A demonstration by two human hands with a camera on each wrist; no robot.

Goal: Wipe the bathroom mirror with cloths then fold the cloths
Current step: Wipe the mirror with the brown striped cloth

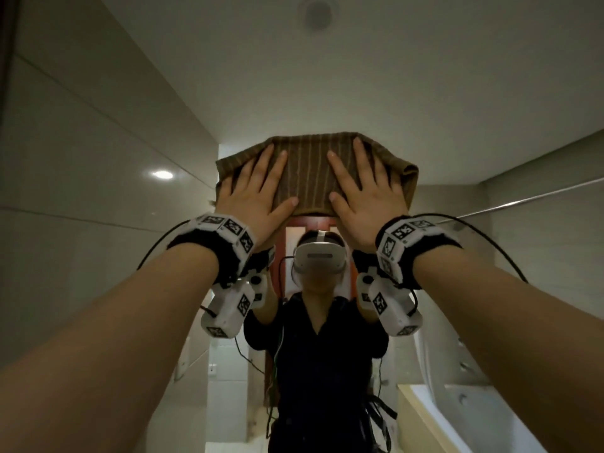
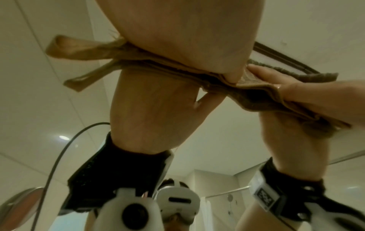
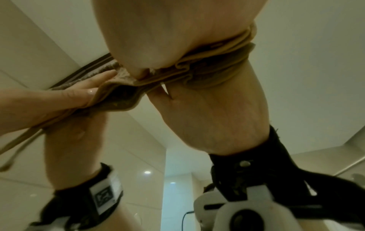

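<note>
The brown striped cloth (image 1: 318, 178) lies flat against the mirror (image 1: 457, 103), high on the glass and above the reflected head of the person. It is bunched into several layers; the wrist views show its folded edges pressed between the palms and the glass, with a loose corner sticking out past the left hand. Its own reflection meets it along the top edge, so it seems to sit at or close to the upper part of the mirror.

The left hand (image 1: 253, 194) and the right hand (image 1: 364, 191) lie side by side on the cloth, fingers straight and spread, palms pushing it onto the glass. Neither hand curls round the fabric; both press it flat. The thumbs point inward toward each other and do not touch.

By the look of it, the task is in its first part: the wiping is under way and the hands are working the top of the mirror. How much of the glass has been covered cannot be told, since no streaks or wet patches show. Only one cloth is in view, though the task speaks of cloths; any other is out of sight. The folding looks wholly undone, as the cloth is in use and only roughly doubled over.

Around it, the glass reflects pale wall tiles (image 1: 81, 178), a ceiling light (image 1: 317, 13) and a bathtub (image 1: 457, 416) at the lower right.
</note>
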